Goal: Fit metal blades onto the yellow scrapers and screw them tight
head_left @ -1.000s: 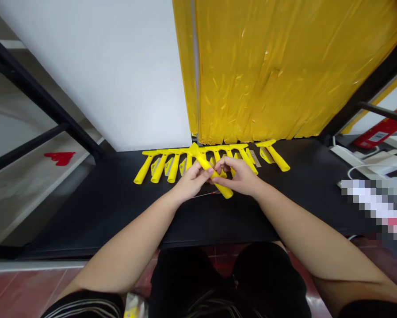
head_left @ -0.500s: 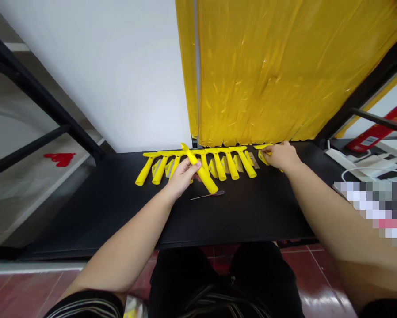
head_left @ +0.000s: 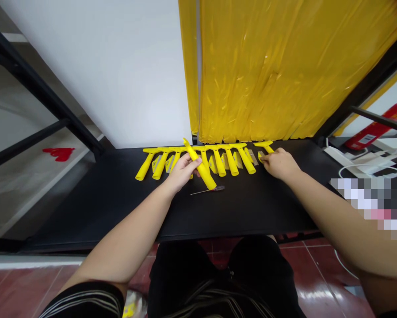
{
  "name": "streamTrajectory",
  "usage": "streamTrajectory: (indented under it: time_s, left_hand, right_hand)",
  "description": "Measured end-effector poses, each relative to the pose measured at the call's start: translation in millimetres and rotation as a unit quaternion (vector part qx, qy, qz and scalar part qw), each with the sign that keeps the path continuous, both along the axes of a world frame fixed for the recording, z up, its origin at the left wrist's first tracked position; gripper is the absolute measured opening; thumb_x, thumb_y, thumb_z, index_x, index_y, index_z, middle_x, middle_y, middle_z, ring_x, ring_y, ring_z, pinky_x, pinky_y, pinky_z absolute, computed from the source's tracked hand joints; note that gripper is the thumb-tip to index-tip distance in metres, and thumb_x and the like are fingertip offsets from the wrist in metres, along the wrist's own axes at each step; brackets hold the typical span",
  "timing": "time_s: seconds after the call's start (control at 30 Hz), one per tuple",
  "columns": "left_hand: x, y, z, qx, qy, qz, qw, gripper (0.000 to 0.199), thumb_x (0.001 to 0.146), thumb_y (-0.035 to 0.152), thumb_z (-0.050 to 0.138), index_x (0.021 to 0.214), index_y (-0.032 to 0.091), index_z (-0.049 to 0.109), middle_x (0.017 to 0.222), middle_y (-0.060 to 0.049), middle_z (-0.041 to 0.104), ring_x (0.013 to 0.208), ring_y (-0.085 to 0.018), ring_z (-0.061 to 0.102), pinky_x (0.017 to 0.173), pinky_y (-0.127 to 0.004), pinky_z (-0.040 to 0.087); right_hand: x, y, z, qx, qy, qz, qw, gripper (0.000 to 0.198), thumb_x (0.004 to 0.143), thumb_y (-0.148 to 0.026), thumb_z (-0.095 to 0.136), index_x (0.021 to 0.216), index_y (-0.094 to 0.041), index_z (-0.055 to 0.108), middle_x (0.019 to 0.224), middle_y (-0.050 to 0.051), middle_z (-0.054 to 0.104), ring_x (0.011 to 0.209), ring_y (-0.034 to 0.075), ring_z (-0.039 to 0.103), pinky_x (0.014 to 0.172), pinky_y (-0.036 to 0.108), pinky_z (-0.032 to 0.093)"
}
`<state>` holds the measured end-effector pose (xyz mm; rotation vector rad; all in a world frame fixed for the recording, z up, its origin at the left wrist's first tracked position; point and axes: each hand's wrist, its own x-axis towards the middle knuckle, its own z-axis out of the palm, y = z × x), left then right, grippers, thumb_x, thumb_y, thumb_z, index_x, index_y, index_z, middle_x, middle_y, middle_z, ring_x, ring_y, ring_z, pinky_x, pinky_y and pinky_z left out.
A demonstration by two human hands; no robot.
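Note:
My left hand [head_left: 182, 171] is closed around the tube of a yellow T-shaped handle [head_left: 203, 170], tilted above the black table. Behind it, several like yellow handles [head_left: 146, 165] lie in a row, with small yellow pieces and thin metal plates [head_left: 238, 160] between them. At the row's right end, my right hand [head_left: 278, 163] has its fingertips pinched at a small yellow piece [head_left: 260, 156]; they partly cover it. Just beyond these fingers lies another yellow handle [head_left: 267, 147], its tube partly hidden. Below the held handle rests a thin screwdriver [head_left: 215, 189].
A white panel [head_left: 119, 79] and yellow plastic sheeting [head_left: 251, 75] stand along the table's back edge. To the right are a white power strip [head_left: 339, 157], cables and a red box [head_left: 377, 128]. Black frame bars [head_left: 52, 119] rise at both sides.
My right hand has shifted slightly downward and nearer, so more of the yellow handle behind it shows. The handle in my left hand has turned a little more upright.

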<state>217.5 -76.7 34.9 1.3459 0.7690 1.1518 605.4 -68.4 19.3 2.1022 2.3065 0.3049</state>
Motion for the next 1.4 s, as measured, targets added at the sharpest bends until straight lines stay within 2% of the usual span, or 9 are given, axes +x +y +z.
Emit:
streamTrajectory:
  time_s: [0.13, 0.33, 0.47, 0.57, 0.67, 0.8, 1.03, 1.27, 1.4]
  left_hand:
    - [0, 0, 0.0, 0.004, 0.001, 0.002, 1.000, 0.039, 0.083, 0.046, 0.085, 0.096, 0.017, 0.062, 0.082, -0.001, 0.066, 0.069, -0.013, 0.066, 0.058, -0.024, 0.058]
    - [-1, -3, 5.0, 0.009, -0.001, 0.009, 1.000, 0.037, 0.085, 0.044, 0.084, 0.096, 0.017, 0.063, 0.082, 0.000, 0.065, 0.067, -0.012, 0.066, 0.057, -0.023, 0.057]
    - [-1, -3, 6.4, 0.010, 0.002, 0.008, 1.000, 0.038, 0.084, 0.046, 0.085, 0.095, 0.017, 0.063, 0.081, -0.001, 0.066, 0.068, -0.013, 0.066, 0.056, -0.022, 0.056]
    - [-1, -2, 4.7, 0.005, 0.009, 0.007, 1.000, 0.039, 0.083, 0.048, 0.085, 0.094, 0.017, 0.064, 0.078, 0.000, 0.065, 0.063, -0.012, 0.065, 0.055, -0.023, 0.055]
    - [-3, 0, 2.3, -0.002, 0.017, 0.006, 1.000, 0.040, 0.082, 0.049, 0.085, 0.093, 0.017, 0.064, 0.075, 0.001, 0.064, 0.059, -0.012, 0.063, 0.052, -0.024, 0.053]
    - [-5, 3, -0.3, -0.004, 0.028, 0.007, 1.000, 0.038, 0.083, 0.050, 0.085, 0.090, 0.018, 0.065, 0.072, 0.000, 0.063, 0.057, -0.012, 0.061, 0.049, -0.024, 0.050]
    - [-7, 4, -2.1, 0.006, 0.044, -0.004, 0.999, 0.035, 0.084, 0.050, 0.084, 0.088, 0.019, 0.068, 0.068, 0.000, 0.063, 0.055, -0.013, 0.058, 0.049, -0.025, 0.048]
    - [-10, 2, -3.7, 0.006, 0.075, -0.035, 0.997, 0.035, 0.087, 0.052, 0.082, 0.091, 0.020, 0.068, 0.068, -0.001, 0.064, 0.052, -0.013, 0.056, 0.046, -0.026, 0.046]
    - [-11, 1, -3.7, 0.004, 0.093, -0.058, 0.994, 0.037, 0.088, 0.053, 0.081, 0.091, 0.019, 0.067, 0.068, 0.000, 0.062, 0.050, -0.011, 0.054, 0.044, -0.024, 0.044]
  right_hand:
    - [-2, -38, -9, 0.002, -0.001, 0.030, 1.000, 0.038, 0.101, -0.026, 0.048, 0.119, -0.019, 0.081, 0.107, 0.016, 0.079, 0.100, 0.031, 0.066, 0.098, 0.043, 0.050]
    - [-8, -106, -21, 0.073, 0.048, 0.048, 0.995, 0.037, 0.101, -0.023, 0.050, 0.123, -0.020, 0.080, 0.111, 0.014, 0.080, 0.095, 0.030, 0.072, 0.093, 0.043, 0.058]
    - [-23, -145, -22, 0.093, 0.116, 0.116, 0.982, 0.037, 0.101, -0.021, 0.052, 0.124, -0.023, 0.081, 0.118, 0.013, 0.079, 0.097, 0.032, 0.073, 0.094, 0.049, 0.062]
    - [-41, -159, -19, 0.084, 0.163, 0.186, 0.965, 0.036, 0.102, -0.021, 0.055, 0.128, -0.028, 0.079, 0.124, 0.010, 0.078, 0.104, 0.032, 0.073, 0.097, 0.052, 0.062]
    - [-62, -154, -13, 0.058, 0.184, 0.244, 0.950, 0.034, 0.103, -0.022, 0.057, 0.128, -0.029, 0.078, 0.125, 0.008, 0.078, 0.108, 0.031, 0.073, 0.099, 0.051, 0.062]
    - [-84, -127, -4, 0.028, 0.185, 0.294, 0.937, 0.029, 0.105, -0.023, 0.057, 0.123, -0.026, 0.080, 0.120, 0.010, 0.079, 0.105, 0.030, 0.072, 0.095, 0.051, 0.061]
    - [-97, -80, 8, -0.063, 0.230, 0.373, 0.897, 0.021, 0.103, -0.022, 0.060, 0.114, -0.024, 0.079, 0.116, 0.008, 0.076, 0.106, 0.024, 0.071, 0.095, 0.041, 0.059]
    - [-110, -55, 34, -0.166, 0.194, 0.367, 0.894, 0.010, 0.089, -0.017, 0.076, 0.098, -0.023, 0.077, 0.100, 0.005, 0.075, 0.093, 0.024, 0.070, 0.083, 0.037, 0.055]
    - [-117, -43, 51, -0.245, 0.206, 0.295, 0.900, 0.023, 0.081, -0.022, 0.083, 0.102, -0.024, 0.076, 0.093, 0.002, 0.075, 0.081, 0.020, 0.068, 0.071, 0.032, 0.049]
